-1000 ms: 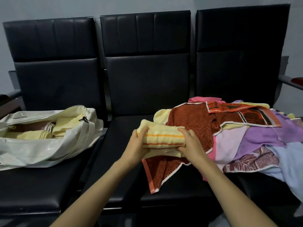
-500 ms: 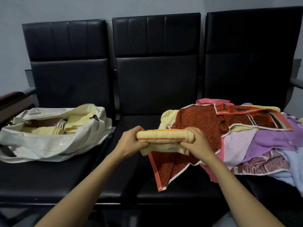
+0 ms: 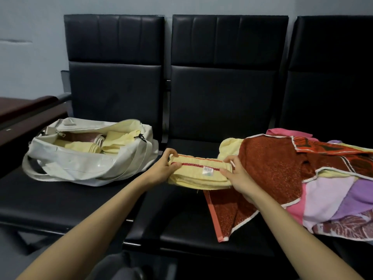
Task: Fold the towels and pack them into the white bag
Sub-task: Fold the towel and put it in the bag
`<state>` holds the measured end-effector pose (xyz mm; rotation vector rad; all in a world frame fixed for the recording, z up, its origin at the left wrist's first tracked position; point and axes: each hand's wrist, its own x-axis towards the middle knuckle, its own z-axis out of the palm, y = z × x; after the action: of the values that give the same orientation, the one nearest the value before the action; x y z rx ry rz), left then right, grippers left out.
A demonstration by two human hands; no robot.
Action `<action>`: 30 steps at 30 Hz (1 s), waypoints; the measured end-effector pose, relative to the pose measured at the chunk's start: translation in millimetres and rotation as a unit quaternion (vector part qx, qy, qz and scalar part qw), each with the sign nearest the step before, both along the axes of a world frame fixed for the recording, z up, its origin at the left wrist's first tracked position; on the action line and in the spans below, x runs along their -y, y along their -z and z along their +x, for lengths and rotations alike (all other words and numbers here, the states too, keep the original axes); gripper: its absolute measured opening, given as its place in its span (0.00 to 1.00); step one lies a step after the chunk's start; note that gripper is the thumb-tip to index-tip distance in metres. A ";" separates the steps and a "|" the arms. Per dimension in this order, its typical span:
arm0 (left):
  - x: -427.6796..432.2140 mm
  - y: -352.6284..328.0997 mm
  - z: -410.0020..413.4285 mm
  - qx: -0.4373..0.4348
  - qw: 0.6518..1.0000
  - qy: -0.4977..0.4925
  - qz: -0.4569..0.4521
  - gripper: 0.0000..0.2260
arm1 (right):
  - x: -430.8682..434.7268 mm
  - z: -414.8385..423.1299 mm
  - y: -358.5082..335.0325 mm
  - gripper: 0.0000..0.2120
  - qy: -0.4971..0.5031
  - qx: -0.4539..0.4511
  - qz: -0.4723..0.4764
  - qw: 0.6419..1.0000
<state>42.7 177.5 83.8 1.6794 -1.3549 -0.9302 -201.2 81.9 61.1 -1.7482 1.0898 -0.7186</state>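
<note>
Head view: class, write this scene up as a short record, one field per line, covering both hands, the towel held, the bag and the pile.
Left hand: grips the left end of the folded yellow towel
Right hand: grips its right end
Towel markings: red stripe, barcode sticker
White bag: open, on the left seat, folded towels inside
Towel pile: unfolded, right of the hands

The row of black padded seats (image 3: 50,201) before me carried two loads. The white bag (image 3: 80,168) lay open on the left seat, with yellow towels (image 3: 80,146) inside. The loose pile of towels (image 3: 333,199) spread over the middle and right seats, and its rust-red towel (image 3: 272,168) reached toward the middle seat's front edge.
</note>
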 end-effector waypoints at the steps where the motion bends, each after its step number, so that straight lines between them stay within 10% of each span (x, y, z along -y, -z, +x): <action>1: -0.9 -1.0 6.0 -0.007 1.000 0.008 0.011 0.07 | 3.0 9.1 -0.4 0.09 -0.001 -0.015 -0.006 1.000; 12: -5.4 -26.0 101.6 -0.123 0.987 -0.092 -0.053 0.08 | 24.9 134.9 -42.5 0.09 -0.083 0.022 0.005 0.996; 21: 4.2 -42.6 229.7 0.131 0.946 -0.289 -0.070 0.08 | 37.4 304.9 -78.1 0.14 -0.205 -0.036 -0.122 0.970; 30: 22.6 20.2 283.2 0.303 0.914 -0.268 0.007 0.07 | 54.0 373.7 -17.2 0.12 -0.192 -0.199 -0.201 0.940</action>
<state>325.9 154.8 63.6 2.2976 -1.1352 -0.0921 172.5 27.9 78.3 -2.4491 0.8493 -0.3623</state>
